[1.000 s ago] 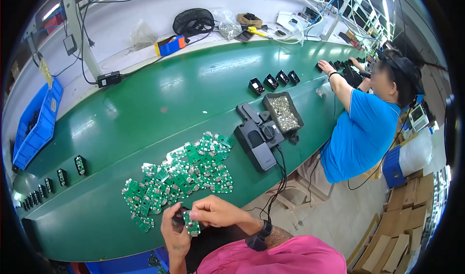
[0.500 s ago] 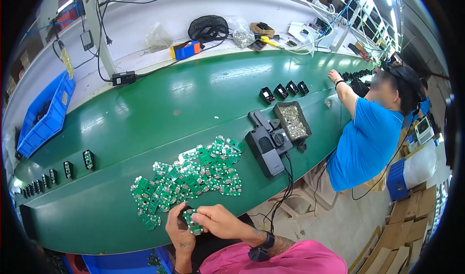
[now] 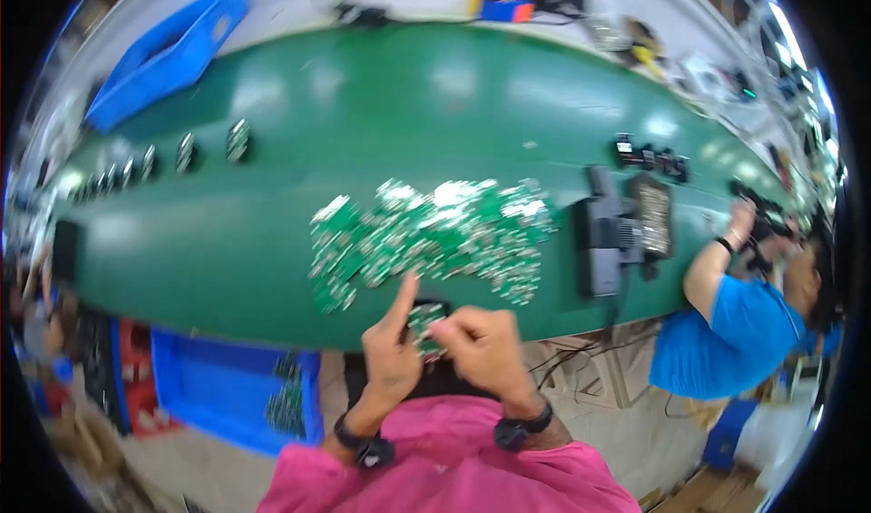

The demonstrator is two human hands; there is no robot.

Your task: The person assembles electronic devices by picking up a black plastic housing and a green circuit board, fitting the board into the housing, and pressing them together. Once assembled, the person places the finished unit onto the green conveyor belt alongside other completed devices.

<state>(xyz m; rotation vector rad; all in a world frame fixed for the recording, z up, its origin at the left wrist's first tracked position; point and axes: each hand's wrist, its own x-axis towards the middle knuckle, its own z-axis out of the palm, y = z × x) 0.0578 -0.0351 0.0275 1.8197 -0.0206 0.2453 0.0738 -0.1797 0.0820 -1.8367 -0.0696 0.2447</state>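
As the left hand and right hand grip a board just on the near side of the pile, blur hides the finer contact; light, even pressure at the edges would likely serve best. Beyond the pile, to its left, cases stand in a row.

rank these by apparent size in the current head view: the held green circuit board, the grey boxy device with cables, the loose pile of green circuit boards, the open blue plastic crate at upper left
1. Pile of green circuit boards
2. Blue crate
3. Grey device
4. Held circuit board, partly covered and blurred
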